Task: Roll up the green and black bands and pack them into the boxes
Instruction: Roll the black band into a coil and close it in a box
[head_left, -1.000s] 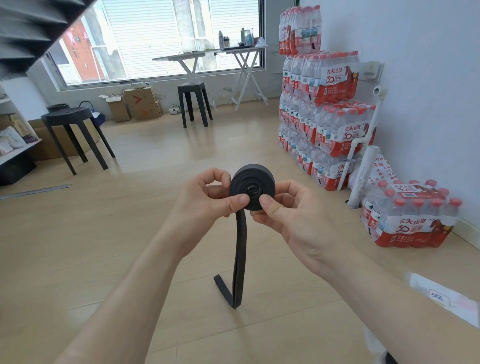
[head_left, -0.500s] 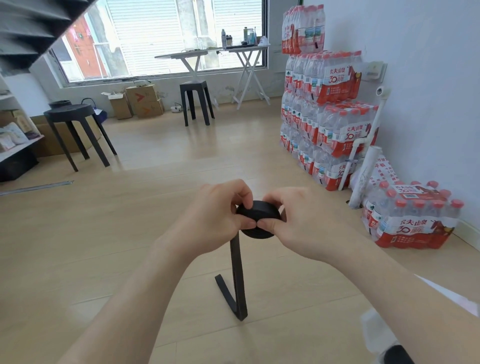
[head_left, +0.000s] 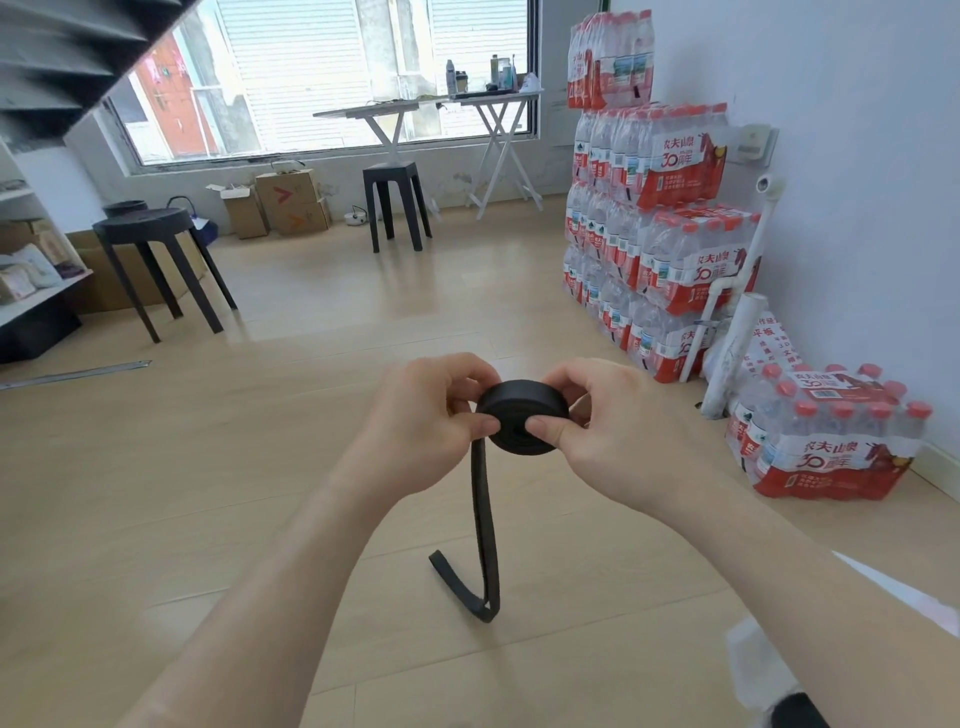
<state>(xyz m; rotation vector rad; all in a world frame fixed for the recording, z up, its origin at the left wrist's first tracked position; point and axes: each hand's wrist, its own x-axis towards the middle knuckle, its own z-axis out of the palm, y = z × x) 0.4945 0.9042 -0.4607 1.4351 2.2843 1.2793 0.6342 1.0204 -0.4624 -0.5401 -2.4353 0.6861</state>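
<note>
Between both hands (head_left: 421, 431), black band (head_left: 522, 415)

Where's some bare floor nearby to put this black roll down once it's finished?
Bare floor stretches wide left of your left hand, out to the black stool; also straight ahead, toward the window. Crowded on the right: bottle packs sit along the wall. The loose tail of the band hangs under your hands.
</note>
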